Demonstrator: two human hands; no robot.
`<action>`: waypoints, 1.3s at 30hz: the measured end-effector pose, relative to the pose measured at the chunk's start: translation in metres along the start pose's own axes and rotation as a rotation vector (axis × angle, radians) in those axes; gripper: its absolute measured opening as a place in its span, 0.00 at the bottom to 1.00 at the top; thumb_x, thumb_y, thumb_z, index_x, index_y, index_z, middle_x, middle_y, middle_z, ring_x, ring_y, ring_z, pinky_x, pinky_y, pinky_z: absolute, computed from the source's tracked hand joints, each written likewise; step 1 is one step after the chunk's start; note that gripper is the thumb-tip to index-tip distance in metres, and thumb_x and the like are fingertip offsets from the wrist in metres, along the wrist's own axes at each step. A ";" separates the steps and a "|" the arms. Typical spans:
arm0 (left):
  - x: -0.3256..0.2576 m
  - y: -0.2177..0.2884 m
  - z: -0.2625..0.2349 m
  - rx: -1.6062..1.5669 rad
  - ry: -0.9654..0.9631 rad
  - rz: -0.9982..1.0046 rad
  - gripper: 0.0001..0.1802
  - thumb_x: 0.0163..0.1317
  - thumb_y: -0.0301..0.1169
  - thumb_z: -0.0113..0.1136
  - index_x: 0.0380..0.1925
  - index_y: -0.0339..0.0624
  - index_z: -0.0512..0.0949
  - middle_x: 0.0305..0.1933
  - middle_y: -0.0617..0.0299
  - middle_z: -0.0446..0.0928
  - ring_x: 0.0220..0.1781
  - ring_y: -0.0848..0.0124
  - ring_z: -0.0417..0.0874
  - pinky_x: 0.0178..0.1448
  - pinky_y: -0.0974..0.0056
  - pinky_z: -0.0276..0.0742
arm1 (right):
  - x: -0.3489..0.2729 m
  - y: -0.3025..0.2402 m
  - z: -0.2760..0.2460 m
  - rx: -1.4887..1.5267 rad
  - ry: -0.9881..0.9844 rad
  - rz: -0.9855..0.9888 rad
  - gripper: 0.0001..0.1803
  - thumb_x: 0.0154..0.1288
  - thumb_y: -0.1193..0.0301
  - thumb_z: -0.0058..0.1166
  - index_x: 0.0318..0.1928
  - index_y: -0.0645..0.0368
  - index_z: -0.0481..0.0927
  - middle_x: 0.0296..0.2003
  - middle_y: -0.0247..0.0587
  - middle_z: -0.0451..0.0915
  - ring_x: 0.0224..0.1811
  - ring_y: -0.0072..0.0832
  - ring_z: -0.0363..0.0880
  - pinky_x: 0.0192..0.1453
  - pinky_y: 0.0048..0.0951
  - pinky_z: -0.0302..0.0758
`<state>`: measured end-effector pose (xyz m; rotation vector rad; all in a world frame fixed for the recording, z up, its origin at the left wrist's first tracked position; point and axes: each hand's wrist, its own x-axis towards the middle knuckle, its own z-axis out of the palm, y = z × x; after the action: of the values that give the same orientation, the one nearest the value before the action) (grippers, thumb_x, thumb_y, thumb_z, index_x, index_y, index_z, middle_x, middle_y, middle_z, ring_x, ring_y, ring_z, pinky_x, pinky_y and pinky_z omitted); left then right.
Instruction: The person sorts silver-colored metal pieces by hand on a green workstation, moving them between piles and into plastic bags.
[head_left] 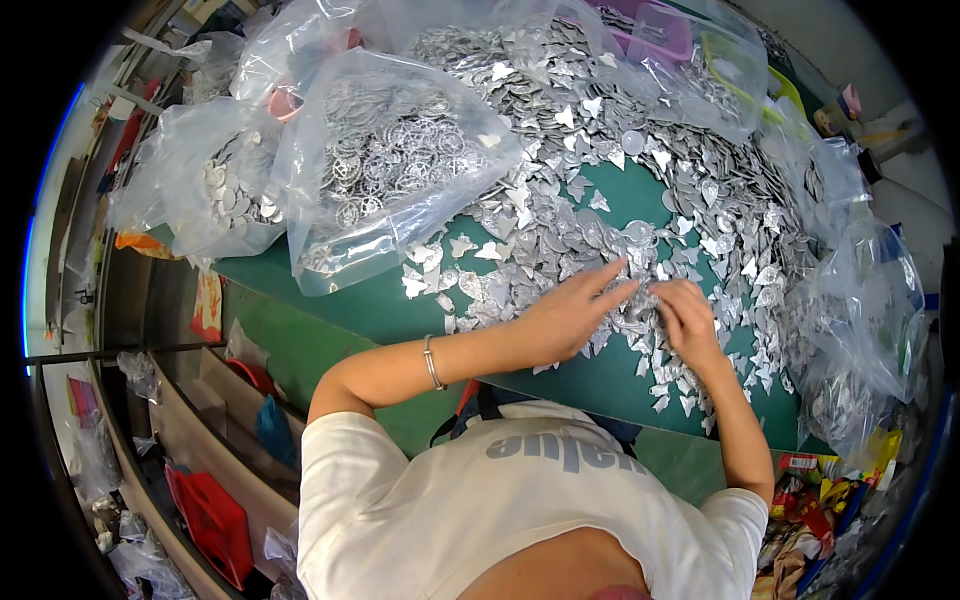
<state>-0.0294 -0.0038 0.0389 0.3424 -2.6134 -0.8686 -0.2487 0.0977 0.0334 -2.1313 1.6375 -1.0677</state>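
Note:
Small flat silver metal pieces (560, 240) lie in a loose heap on the green tabletop (370, 305), many of them winged or pointed in outline, some round. Over the heap's near part is my left hand (575, 315), its fingers stretched out and slightly apart among the pieces. Close to its right, my right hand (688, 318) has curled fingers pinched together near the left fingertips. Whatever the right fingers hold is too small to make out. A silver bangle (432, 362) circles my left wrist.
A clear plastic bag (400, 240) of openwork round metal pieces stands left of the heap, beside another bag (235, 200) of plain discs. More clear bags (860, 320) line the right edge. A purple basket (660, 40) stands at the back. Shelves with a red bin (212, 520) are lower left.

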 end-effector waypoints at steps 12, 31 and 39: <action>0.017 -0.055 -0.032 0.527 0.012 -0.097 0.28 0.55 0.44 0.57 0.52 0.42 0.70 0.58 0.50 0.65 0.62 0.52 0.61 0.66 0.46 0.53 | 0.044 -0.038 0.039 -0.374 -0.103 0.006 0.31 0.49 0.56 0.62 0.53 0.57 0.72 0.57 0.42 0.66 0.63 0.45 0.58 0.64 0.47 0.56; -0.050 -0.029 -0.050 0.344 0.042 -0.068 0.21 0.44 0.16 0.54 0.43 0.41 0.74 0.55 0.52 0.68 0.59 0.54 0.66 0.57 0.54 0.64 | 0.016 0.007 -0.014 -0.430 0.344 0.532 0.23 0.48 0.77 0.51 0.49 0.60 0.72 0.49 0.46 0.70 0.56 0.45 0.64 0.61 0.41 0.57; -0.074 -0.025 -0.052 0.184 0.136 0.013 0.16 0.42 0.16 0.54 0.35 0.37 0.74 0.49 0.53 0.71 0.55 0.54 0.69 0.54 0.56 0.65 | 0.070 -0.012 0.043 -0.329 0.006 0.161 0.18 0.53 0.81 0.48 0.48 0.63 0.73 0.45 0.50 0.75 0.55 0.42 0.68 0.63 0.48 0.55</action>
<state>0.0618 -0.0253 0.0429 0.4179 -2.5702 -0.5798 -0.2042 0.0276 0.0380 -2.1374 2.0685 -0.8023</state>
